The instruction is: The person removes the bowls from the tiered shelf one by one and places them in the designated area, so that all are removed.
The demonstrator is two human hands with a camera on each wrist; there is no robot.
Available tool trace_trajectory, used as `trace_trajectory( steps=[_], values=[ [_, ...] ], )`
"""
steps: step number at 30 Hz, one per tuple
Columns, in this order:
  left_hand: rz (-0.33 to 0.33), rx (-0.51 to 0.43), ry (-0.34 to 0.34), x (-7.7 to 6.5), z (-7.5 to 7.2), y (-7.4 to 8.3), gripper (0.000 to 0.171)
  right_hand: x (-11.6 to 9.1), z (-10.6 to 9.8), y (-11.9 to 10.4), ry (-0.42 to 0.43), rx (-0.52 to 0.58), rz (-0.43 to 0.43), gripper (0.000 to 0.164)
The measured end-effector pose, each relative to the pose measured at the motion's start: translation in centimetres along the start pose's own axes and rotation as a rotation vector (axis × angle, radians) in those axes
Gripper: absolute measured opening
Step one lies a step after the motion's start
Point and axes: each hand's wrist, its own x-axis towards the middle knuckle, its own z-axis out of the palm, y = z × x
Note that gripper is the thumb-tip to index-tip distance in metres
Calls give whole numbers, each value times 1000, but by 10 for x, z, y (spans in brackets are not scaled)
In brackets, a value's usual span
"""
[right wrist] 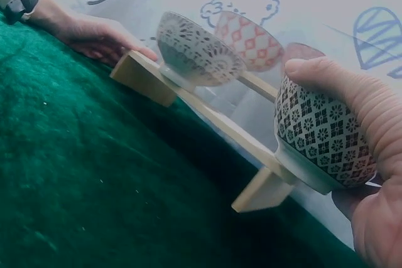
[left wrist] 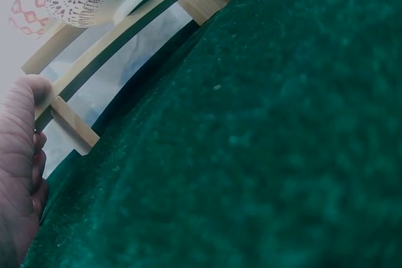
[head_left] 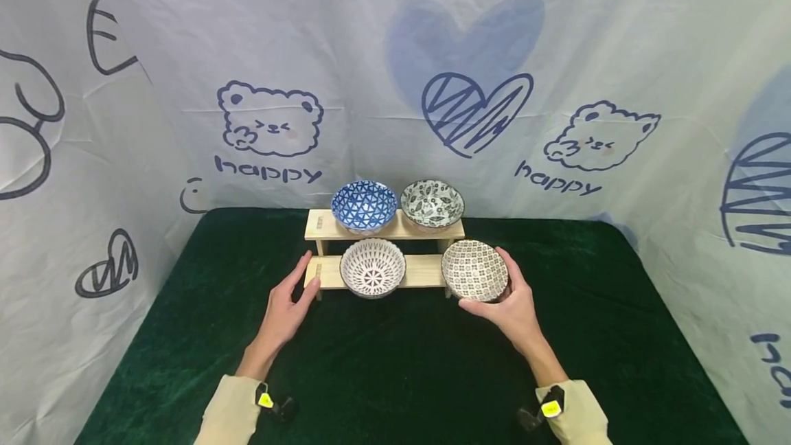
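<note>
Light wood two-step stand [head_left: 422, 270], centre of the head frame, on a dark green cloth [head_left: 395, 369]. Brown-patterned bowl [head_left: 474, 270] right of centre, at the right end of the lower step, mouth up; cannot tell if its foot rests on the wood. Right hand [head_left: 514, 306] pinches this bowl, thumb near the front rim, fingers round the far right side. Left hand [head_left: 284, 311], left of centre, grips the lower step's left end: thumb on the step, other fingers curled below it at the left edge of the left wrist frame. White bowl with dark streaks [head_left: 373, 268] sits on the lower step, between the hands, touching neither. Upper step: blue bowl [head_left: 364, 204] on the left, leaf-pattern bowl [head_left: 432, 204] on the right, just beside each other. Pale sleeves [head_left: 231, 409] at the bottom of the head frame. White backdrop [head_left: 364, 40] with blue hearts and bears fills the top.
</note>
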Motion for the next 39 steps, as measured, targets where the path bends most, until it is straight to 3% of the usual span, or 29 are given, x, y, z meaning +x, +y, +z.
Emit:
trace_trajectory(
  steps=[19, 39],
  values=[
    [0, -4, 6, -1, -1, -1, 62, 16, -30, 21, 113, 119, 81, 109],
    [12, -8, 17, -1, -1, 4, 61, 49, -33, 49, 225, 46, 151, 112]
  ],
)
